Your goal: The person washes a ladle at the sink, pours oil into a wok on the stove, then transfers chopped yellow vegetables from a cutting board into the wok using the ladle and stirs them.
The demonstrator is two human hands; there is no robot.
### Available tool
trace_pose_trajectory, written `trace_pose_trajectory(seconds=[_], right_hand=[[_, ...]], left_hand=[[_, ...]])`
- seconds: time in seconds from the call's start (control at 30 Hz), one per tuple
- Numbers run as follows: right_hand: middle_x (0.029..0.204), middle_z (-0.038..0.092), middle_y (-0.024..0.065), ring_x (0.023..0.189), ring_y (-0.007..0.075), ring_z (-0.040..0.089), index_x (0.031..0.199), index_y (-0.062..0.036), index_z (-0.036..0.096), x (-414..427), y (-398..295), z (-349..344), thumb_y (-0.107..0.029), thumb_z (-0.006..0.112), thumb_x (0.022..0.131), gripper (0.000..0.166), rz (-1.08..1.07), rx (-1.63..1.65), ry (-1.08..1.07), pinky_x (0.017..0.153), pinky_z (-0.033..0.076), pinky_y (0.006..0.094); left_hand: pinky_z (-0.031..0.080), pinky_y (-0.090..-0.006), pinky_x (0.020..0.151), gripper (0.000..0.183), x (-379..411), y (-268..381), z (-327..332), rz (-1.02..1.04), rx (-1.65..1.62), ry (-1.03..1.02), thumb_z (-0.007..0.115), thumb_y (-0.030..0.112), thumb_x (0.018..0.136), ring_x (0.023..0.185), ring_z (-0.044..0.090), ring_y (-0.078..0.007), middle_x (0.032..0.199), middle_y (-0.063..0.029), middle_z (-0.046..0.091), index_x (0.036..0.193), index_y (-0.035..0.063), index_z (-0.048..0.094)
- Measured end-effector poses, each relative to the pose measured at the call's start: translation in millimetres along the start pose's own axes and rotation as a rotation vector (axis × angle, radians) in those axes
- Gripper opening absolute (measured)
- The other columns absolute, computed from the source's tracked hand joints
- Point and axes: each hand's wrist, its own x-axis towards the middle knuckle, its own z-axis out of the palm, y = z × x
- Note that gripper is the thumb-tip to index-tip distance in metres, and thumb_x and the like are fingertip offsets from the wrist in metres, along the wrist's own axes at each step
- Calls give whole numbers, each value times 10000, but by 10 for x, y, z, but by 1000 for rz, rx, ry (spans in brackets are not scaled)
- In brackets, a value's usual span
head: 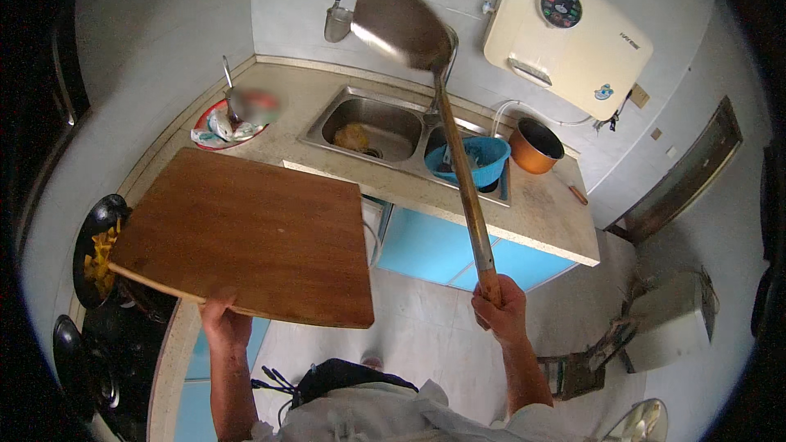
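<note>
My left hand (226,314) grips the near edge of a large brown wooden cutting board (258,233), which is raised above the counter and covers part of it. Beyond the board's left corner sits a dark wok (92,233) with cut yellow pieces of food (101,264) in it; the board hides the rest of that pan. In my right hand (502,310) is the wooden handle of a long metal wok spatula (402,21). Its broad blade points up and away, in front of the wall, and its handle crosses the view of the sink.
A steel double sink (393,112) holds a blue plastic basket (485,156). An orange pot (533,148) stands beside it on the counter (540,202). A red-rimmed plate (215,144) lies at the back left. At lower right is a wooden chair (574,374). A pot lid (73,350) is at left.
</note>
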Motion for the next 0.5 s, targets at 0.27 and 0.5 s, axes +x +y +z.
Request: trace_pose_trajectory(seconds=[0.27,0.5], right_hand=[[519,432,18,337,53,351,749,-9,478,415,336,-397,3,549,711,82,61,71,22,275,290,197],[549,449,30,365,65,398,776,13,487,1017,476,-327,35,572,677,133,26,222,129,284,305,197]], left_hand=[[406,-436,822,560,564,-622,562,-271,-98,-88,534,66,625,971,488,-276,1069,-134,467,1151,7,351],[419,-444,819,548,1615,-1221,714,-297,-94,-143,560,143,667,1006,485,-289,1099,-135,482,1162,8,369]])
